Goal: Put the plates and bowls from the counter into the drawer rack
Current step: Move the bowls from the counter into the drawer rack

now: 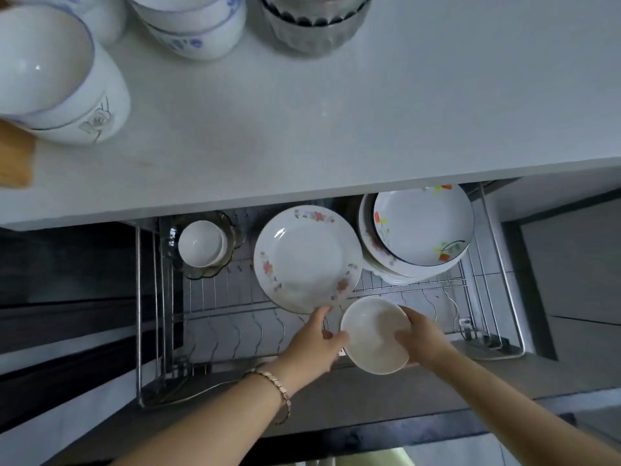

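A plain white bowl (pixel 374 334) hangs over the front of the wire drawer rack (pixel 215 314). My right hand (pixel 421 334) grips its right rim, thumb inside. My left hand (pixel 314 341) touches the bowl's left edge and its fingers reach the lower rim of a flowered plate (pixel 304 258) leaning in the rack. A stack of flowered plates (pixel 420 227) sits at the rack's right. A small white bowl (pixel 201 243) rests in a glass dish (pixel 232 230) at the left. On the counter (pixel 336 112) stand stacked white bowls (pixel 64 79), blue-patterned bowls (pixel 198 25) and glass bowls (pixel 312 25).
A wooden object (pixel 15 156) lies at the counter's left edge. The counter edge overhangs the back of the open drawer. Dark cabinet fronts flank the drawer on the left, and grey ones on the right. Empty wire slots run along the rack's front row.
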